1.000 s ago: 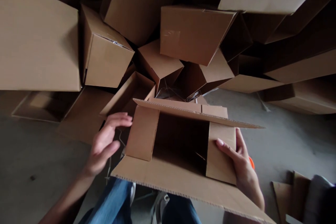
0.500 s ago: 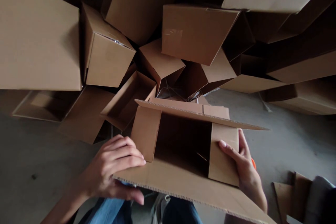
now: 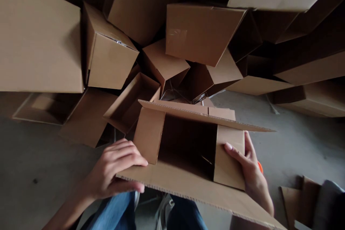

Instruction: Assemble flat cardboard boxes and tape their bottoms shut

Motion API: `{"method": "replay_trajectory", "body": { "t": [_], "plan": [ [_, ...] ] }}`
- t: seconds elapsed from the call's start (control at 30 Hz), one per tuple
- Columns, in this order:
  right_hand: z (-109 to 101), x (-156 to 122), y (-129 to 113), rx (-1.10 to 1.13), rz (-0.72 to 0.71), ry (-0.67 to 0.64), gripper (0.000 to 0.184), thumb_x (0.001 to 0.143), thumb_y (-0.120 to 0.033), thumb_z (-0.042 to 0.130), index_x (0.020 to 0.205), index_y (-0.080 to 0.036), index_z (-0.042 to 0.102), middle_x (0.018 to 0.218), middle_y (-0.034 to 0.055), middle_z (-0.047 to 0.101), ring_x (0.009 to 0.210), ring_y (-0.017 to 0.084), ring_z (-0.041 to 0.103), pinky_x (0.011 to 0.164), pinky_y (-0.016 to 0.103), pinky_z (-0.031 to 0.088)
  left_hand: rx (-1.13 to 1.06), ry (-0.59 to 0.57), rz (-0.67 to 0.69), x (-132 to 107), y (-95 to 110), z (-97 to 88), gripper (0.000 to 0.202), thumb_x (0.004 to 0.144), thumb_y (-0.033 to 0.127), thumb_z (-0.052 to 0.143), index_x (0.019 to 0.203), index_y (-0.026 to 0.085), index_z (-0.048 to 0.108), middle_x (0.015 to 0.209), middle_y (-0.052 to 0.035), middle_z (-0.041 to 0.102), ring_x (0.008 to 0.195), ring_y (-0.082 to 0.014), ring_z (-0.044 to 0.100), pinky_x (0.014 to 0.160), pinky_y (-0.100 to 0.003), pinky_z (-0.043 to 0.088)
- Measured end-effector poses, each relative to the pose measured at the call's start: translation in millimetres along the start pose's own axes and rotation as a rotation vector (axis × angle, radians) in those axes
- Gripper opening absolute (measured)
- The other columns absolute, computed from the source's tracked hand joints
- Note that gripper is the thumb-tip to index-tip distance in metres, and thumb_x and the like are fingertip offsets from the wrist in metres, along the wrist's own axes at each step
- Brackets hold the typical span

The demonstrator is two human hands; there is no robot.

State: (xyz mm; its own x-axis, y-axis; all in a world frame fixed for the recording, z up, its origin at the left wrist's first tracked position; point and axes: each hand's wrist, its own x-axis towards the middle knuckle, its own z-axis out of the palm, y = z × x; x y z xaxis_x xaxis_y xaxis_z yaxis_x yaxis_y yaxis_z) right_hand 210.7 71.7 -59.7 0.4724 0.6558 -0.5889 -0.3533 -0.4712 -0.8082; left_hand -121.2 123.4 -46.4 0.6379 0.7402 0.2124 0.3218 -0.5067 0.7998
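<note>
I hold an open brown cardboard box (image 3: 188, 183) in front of me over my lap, its top flaps spread and its dark inside showing. My left hand (image 3: 115, 167) grips the left corner of the near flap, fingers on top and thumb underneath. My right hand (image 3: 249, 172) grasps the right short flap, thumb pressed on its inner face. A small orange thing (image 3: 260, 167) peeks out behind my right hand.
A big jumbled heap of cardboard boxes (image 3: 199, 32) fills the far half of the view, one open box (image 3: 129, 104) lying close to mine. Grey concrete floor (image 3: 40, 172) lies left and right. Cardboard scraps (image 3: 293, 196) lie at lower right. My blue jeans (image 3: 118, 212) show below.
My left hand dropped from the air beside the left flap and closed on the near flap's left corner. The box and my right hand barely moved.
</note>
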Motion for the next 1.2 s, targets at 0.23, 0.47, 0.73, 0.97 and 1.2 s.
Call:
{"method": "replay_trajectory", "body": {
  "t": [0.23,0.47,0.73,0.97,1.2],
  "plan": [
    [-3,1,0,-0.039,-0.022,-0.008,0.088,0.059,-0.043,0.093,0.141,-0.044,0.062,0.117,0.0002,0.079,0.084,0.029,0.08,0.067,0.033,0.068,-0.018,-0.01,0.002,1,-1,-0.6,0.043,0.101,0.061,0.056,0.098,0.022,0.071,0.079,0.0014,0.071,0.072,-0.0148,0.064,0.073,-0.031,0.044],
    [-3,3,-1,-0.035,-0.011,-0.017,0.092,0.057,-0.043,0.095,0.142,-0.041,0.06,0.113,0.0028,0.08,0.083,0.03,0.079,0.062,0.034,0.067,-0.069,-0.019,-0.043,3,0,-1.0,0.039,0.103,0.057,0.056,0.095,0.022,0.072,0.081,0.0023,0.072,0.075,-0.0137,0.064,0.075,-0.031,0.041],
    [2,3,-6,-0.043,-0.018,-0.035,0.098,0.058,-0.041,0.094,0.149,-0.039,0.055,0.117,0.0028,0.079,0.086,0.03,0.079,0.065,0.037,0.067,-0.122,-0.017,-0.097,7,0,-1.3,0.038,0.103,0.056,0.057,0.093,0.022,0.073,0.08,0.0024,0.073,0.074,-0.0142,0.063,0.075,-0.032,0.04],
    [-1,5,-5,-0.081,-0.027,-0.035,0.099,0.06,-0.044,0.093,0.151,-0.04,0.053,0.121,0.0037,0.078,0.086,0.028,0.078,0.063,0.036,0.066,-0.138,-0.014,-0.148,7,3,-3.0,0.038,0.102,0.056,0.058,0.092,0.022,0.073,0.081,0.0038,0.073,0.074,-0.0135,0.063,0.074,-0.031,0.039],
    [-1,5,-4,-0.089,-0.029,-0.03,0.101,0.061,-0.045,0.093,0.153,-0.04,0.051,0.119,0.0025,0.079,0.084,0.028,0.078,0.063,0.036,0.065,-0.119,-0.024,-0.141,12,3,-2.5,0.044,0.104,0.058,0.053,0.087,0.023,0.073,0.075,0.0033,0.072,0.068,-0.0145,0.061,0.08,-0.034,0.038]
  ]
}}
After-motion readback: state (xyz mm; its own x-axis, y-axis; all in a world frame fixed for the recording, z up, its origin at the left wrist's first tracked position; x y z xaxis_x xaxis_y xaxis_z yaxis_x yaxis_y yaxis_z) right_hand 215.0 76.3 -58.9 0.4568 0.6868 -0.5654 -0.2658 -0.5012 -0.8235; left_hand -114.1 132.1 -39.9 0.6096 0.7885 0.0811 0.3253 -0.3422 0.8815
